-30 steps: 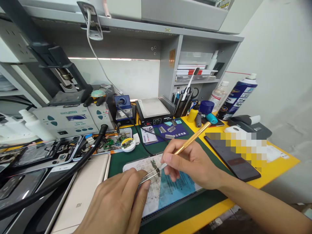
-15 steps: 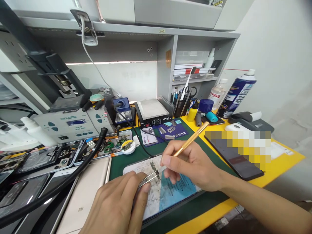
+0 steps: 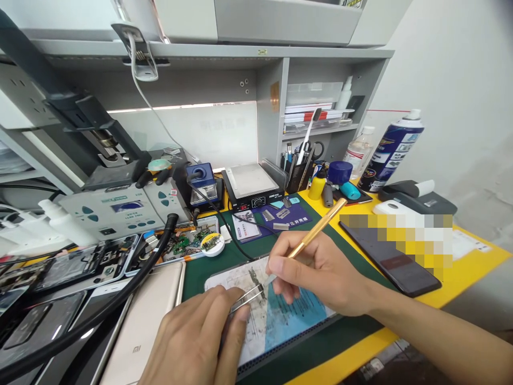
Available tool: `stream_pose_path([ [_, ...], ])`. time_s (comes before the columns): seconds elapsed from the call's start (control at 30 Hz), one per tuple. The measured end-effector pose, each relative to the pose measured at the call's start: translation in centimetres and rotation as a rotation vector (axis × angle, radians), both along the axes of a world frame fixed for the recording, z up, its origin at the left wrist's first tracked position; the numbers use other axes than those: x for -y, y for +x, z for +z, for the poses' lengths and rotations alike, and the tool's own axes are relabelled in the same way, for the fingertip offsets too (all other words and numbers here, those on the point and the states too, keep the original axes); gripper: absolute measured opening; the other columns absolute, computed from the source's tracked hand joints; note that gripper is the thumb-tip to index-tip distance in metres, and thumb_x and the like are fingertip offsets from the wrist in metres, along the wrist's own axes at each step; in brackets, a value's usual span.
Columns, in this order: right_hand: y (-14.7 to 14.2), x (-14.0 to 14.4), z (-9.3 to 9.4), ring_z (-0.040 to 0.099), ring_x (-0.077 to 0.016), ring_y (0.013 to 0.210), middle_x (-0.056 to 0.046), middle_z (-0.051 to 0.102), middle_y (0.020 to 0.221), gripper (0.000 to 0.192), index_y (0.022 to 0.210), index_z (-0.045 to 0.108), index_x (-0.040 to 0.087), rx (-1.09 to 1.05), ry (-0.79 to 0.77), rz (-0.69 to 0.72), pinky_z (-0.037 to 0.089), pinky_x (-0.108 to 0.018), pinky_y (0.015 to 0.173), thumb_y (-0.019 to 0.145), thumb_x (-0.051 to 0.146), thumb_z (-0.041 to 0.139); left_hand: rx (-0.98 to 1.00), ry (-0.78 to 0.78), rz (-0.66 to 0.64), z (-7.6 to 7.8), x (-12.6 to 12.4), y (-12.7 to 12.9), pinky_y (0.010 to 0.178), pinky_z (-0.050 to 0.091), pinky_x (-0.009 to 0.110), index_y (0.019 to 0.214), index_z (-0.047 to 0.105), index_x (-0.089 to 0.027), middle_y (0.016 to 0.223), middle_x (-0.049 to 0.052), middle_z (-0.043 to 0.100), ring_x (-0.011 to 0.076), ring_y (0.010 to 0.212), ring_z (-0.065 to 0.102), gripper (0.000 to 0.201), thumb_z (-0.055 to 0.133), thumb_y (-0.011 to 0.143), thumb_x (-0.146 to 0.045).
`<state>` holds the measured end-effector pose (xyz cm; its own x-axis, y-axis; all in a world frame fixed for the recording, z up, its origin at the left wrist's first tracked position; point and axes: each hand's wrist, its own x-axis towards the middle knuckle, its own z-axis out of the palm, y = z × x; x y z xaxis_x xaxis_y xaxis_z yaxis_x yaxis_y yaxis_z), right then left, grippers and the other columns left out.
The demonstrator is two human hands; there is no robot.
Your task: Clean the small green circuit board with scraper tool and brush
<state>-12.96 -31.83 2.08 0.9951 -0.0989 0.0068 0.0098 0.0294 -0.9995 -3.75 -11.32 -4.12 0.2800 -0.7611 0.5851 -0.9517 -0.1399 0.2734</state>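
Tweezers [image 3: 247,297] tips shifted slightly right on board.

Bright, even light (under-shelf strip glares); wide-angle edges bend.

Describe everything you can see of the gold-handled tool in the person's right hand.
The gold-handled tool is a slim, straight, shiny rod that looks like metal. The right hand holds it like a pen, its upper end slanting up and to the right. Its pale tip points down-left to a small part on the work pad, beside the tweezers in the left hand.
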Motion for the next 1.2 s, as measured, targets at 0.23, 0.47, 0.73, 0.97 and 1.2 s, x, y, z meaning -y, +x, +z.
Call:
stream_pose_path([
  [0.23, -0.12, -0.09, -0.19, 0.058, -0.0071, 0.054, 0.0, 0.066, 0.066, 0.028, 0.079, 0.061, 0.014, 0.007, -0.091, 0.002, 0.048, -0.017, 0.053, 0.084, 0.035, 0.078, 0.011, 0.063, -0.006, -0.12, -0.28, -0.06, 0.057, 0.049, 0.031, 0.106, 0.053, -0.022, 0.078, -0.001, 0.062, 0.0178, 0.064, 0.063, 0.006, 0.047, 0.104, -0.021],
  [0.47, -0.16, -0.01, -0.4, 0.058, -0.0078, 0.055, 0.0, 0.065, 0.066, 0.028, 0.079, 0.061, 0.015, 0.011, -0.142, -0.003, 0.048, -0.018, 0.054, 0.085, 0.036, 0.077, 0.015, 0.055, -0.019, -0.02, -0.2, -0.02, 0.055, 0.048, 0.031, 0.108, 0.054, -0.022, 0.078, 0.0, 0.062, 0.0188, 0.063, 0.063, 0.008, 0.048, 0.103, -0.021],
  [0.73, -0.41, -0.01, -0.43, 0.056, -0.0086, 0.057, 0.001, 0.06, 0.065, 0.027, 0.079, 0.059, 0.015, 0.045, -0.249, -0.007, 0.045, -0.02, 0.055, 0.091, 0.037, 0.07, 0.043, 0.051, 0.001, 0.45, 0.22, -0.16, 0.053, 0.048, 0.031, 0.104, 0.055, -0.022, 0.075, -0.001, 0.062, 0.0183, 0.06, 0.064, 0.011, 0.045, 0.103, -0.019],
  [0.97, -0.4, -0.02, -0.58, 0.055, -0.0096, 0.058, 0.0, 0.059, 0.066, 0.026, 0.079, 0.059, 0.016, 0.058, -0.281, -0.009, 0.045, -0.021, 0.055, 0.093, 0.037, 0.065, 0.061, 0.021, -0.015, 0.29, 0.08, -0.12, 0.051, 0.046, 0.03, 0.102, 0.056, -0.021, 0.073, -0.001, 0.06, 0.0179, 0.058, 0.063, 0.011, 0.045, 0.103, -0.019],
  [1.2, -0.43, -0.06, -0.57, 0.054, -0.0084, 0.06, 0.0, 0.058, 0.068, 0.025, 0.078, 0.061, 0.016, 0.132, -0.452, -0.017, 0.044, -0.021, 0.058, 0.097, 0.032, 0.06, 0.057, 0.017, -0.027, 0.54, 0.23, -0.08, 0.049, 0.045, 0.031, 0.101, 0.057, -0.021, 0.073, 0.0, 0.059, 0.0186, 0.058, 0.062, 0.013, 0.045, 0.102, -0.018],
])
